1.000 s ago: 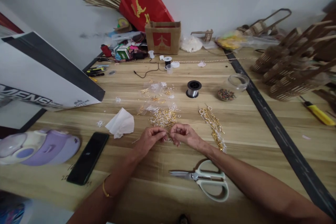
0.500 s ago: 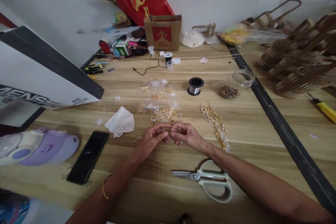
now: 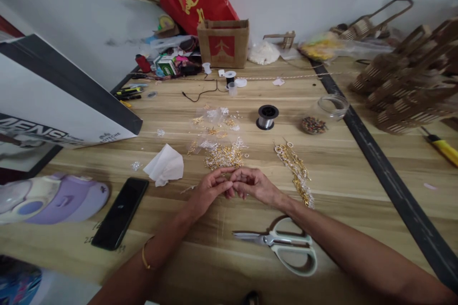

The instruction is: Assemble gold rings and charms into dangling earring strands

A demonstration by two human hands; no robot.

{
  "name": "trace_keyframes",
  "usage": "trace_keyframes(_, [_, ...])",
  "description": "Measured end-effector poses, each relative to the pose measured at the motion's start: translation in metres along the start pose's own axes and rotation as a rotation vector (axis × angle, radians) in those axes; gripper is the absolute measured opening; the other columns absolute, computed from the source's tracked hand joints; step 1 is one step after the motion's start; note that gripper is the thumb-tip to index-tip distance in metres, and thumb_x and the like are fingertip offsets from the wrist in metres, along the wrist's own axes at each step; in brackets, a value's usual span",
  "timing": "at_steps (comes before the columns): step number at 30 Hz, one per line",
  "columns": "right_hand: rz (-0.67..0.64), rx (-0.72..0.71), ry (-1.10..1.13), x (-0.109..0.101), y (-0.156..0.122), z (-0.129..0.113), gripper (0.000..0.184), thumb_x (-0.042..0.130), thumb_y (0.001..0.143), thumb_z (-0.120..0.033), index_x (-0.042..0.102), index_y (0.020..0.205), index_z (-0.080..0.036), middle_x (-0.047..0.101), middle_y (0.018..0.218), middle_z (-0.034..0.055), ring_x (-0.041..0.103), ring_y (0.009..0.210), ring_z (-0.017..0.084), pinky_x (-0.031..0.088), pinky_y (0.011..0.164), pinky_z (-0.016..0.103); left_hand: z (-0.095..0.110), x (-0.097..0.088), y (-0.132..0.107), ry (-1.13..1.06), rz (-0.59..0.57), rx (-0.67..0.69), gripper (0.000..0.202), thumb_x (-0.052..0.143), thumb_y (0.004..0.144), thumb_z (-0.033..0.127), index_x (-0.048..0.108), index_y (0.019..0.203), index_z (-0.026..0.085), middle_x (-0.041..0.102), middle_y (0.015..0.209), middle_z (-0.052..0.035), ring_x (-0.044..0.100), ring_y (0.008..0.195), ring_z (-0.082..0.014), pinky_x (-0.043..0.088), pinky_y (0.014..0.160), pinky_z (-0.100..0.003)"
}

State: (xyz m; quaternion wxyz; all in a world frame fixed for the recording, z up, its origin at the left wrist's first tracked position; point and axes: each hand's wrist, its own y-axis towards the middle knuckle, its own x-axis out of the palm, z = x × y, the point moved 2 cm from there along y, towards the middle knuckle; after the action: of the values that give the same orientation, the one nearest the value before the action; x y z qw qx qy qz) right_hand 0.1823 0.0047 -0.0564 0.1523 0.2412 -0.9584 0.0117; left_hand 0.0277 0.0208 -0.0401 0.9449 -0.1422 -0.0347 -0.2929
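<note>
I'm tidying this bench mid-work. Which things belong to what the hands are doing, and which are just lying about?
In use: left hand and right hand, pinched together; gold findings pile just beyond them; likely the gold chains beside the right wrist.
Lying about: scissors, phone, tissue, wire spool, bead jar.

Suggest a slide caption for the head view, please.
Left hand and right hand meet at the fingertips beside a pile of gold findings on a wooden table, cream-handled scissors nearby.
</note>
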Motion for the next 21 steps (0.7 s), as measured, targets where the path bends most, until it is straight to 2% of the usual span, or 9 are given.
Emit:
trace_keyframes(12, [0.001, 0.015, -0.066, -0.0001, -0.0002, -0.0011, 0.023, 0.058, 0.083, -0.038, 0.054, 0.083, -0.015, 0.063, 0.066, 0.0007, 0.052, 0.053, 0.007, 0.043, 0.046, 0.017, -0.0064, -0.0003, 0.0034, -0.171, 0.016, -0.074, 0.045, 0.069, 0.072, 0.027, 0.057, 0.112, 0.012, 0.062, 0.061, -0.0005, 0.055, 0.054, -0.0095, 0.041, 0.055, -0.022])
trace_keyframes(21, [0.050, 0.042, -0.061, 0.0005, -0.0005, -0.0024, 0.026, 0.058, 0.082, -0.040, 0.054, 0.081, -0.014, 0.058, 0.063, -0.0005, 0.050, 0.051, 0.007, 0.044, 0.046, 0.018, -0.0067, -0.0029, 0.0031, -0.141, -0.047, -0.040, 0.041, 0.065, 0.076, 0.025, 0.053, 0.113, 0.012, 0.068, 0.072, -0.0049, 0.061, 0.066, -0.0132, 0.046, 0.064, -0.025])
